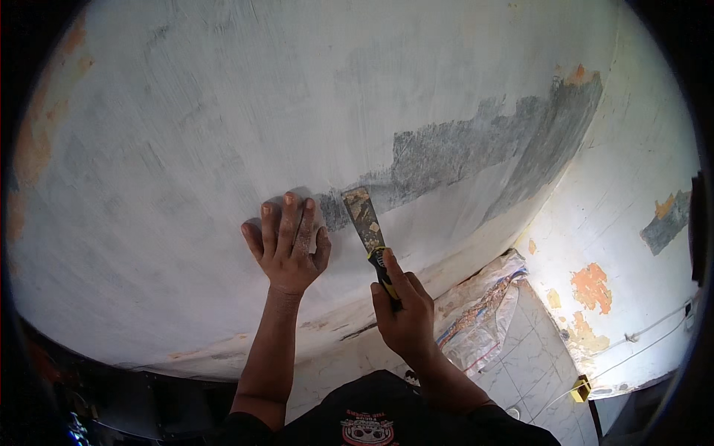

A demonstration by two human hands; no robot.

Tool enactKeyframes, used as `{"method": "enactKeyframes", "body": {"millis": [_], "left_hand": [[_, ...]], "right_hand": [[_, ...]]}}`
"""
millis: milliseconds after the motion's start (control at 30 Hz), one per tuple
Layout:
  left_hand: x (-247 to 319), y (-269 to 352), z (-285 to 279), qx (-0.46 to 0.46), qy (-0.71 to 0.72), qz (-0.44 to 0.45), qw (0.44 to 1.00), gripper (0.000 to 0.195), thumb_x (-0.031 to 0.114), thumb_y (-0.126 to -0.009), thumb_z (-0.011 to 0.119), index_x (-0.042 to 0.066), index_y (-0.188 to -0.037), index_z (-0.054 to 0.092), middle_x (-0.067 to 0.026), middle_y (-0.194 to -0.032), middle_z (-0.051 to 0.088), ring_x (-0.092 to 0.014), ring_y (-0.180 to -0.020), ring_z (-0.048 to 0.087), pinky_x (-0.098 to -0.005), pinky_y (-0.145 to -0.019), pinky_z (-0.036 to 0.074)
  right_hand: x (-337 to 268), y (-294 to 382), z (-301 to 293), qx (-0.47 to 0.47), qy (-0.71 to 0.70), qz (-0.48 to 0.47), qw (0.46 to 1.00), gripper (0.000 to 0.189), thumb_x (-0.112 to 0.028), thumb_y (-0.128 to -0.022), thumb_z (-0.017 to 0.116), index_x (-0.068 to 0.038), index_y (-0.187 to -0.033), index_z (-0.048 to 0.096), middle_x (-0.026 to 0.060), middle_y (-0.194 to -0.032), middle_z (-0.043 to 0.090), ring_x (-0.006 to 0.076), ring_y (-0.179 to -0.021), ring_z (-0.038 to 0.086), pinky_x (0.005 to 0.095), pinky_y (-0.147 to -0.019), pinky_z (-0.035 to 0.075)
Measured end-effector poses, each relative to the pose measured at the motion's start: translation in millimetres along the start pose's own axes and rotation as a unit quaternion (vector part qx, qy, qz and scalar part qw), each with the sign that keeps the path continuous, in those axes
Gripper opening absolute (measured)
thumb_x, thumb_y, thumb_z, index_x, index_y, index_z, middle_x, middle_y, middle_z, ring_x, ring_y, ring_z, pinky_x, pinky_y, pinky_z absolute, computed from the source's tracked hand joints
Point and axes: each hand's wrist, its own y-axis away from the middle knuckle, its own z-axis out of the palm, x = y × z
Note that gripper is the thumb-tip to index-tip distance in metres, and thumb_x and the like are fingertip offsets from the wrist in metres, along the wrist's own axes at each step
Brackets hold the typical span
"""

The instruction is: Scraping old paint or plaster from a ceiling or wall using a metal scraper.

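My right hand (pixel 407 312) grips a putty knife (pixel 366 223) by its black and yellow handle. The blade is crusted with debris, and its tip lies at the wall by the left end of a dark grey scraped patch (pixel 435 156). To the left of the blade, my left hand (pixel 291 245) rests spread against the pale painted wall (pixel 223 122), with whitish dust on its skin. The grey patch runs from beside my left fingers up and right toward the wall corner.
A woven plastic sack (pixel 479 318) with paint flakes lies along the wall base on the marbled floor tiles (pixel 535 357). The right-hand wall shows peeled orange spots (pixel 591 287) and a cable (pixel 630 337). A yellow box-shaped object (pixel 580 389) sits by that wall. Dark furniture (pixel 139 401) stands lower left.
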Motion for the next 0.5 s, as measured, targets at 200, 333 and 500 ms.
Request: {"method": "enactKeyframes", "body": {"millis": [200,333,500], "left_hand": [[-1,-2,0,-0.006,-0.007,0.0,1.0,0.044,0.036,-0.088,0.058,0.019,-0.129,0.063,-0.0062,-0.145,0.048,-0.032,-0.143,0.03,-0.0539,-0.118,0.003],[-1,-1,-1,-0.008,-0.003,0.004,1.0,0.045,0.036,-0.088,0.058,0.019,-0.129,0.062,-0.0061,-0.146,0.048,-0.032,-0.143,0.03,-0.0539,-0.118,0.003],[-1,-1,-2,-0.008,0.001,0.002,1.0,0.044,0.035,-0.089,0.058,0.019,-0.13,0.062,-0.0061,-0.145,0.048,-0.032,-0.143,0.03,-0.0539,-0.118,0.003]], "right_hand": [[3,-2,7,0.006,-0.003,-0.005,1.0,0.059,-0.006,-0.087,0.064,-0.006,-0.143,0.045,0.015,-0.079,0.059,0.0224,-0.065,0.059,0.0337,-0.058,0.05],[-1,-2,5,0.016,-0.005,-0.009,1.0,0.059,-0.007,-0.087,0.064,-0.008,-0.143,0.045,0.0148,-0.08,0.059,0.023,-0.065,0.059,0.0346,-0.059,0.051],[2,1,0,0.003,-0.008,0.004,1.0,0.057,-0.007,-0.087,0.064,-0.008,-0.142,0.046,0.0143,-0.079,0.06,0.0231,-0.064,0.059,0.0333,-0.059,0.051]]}}
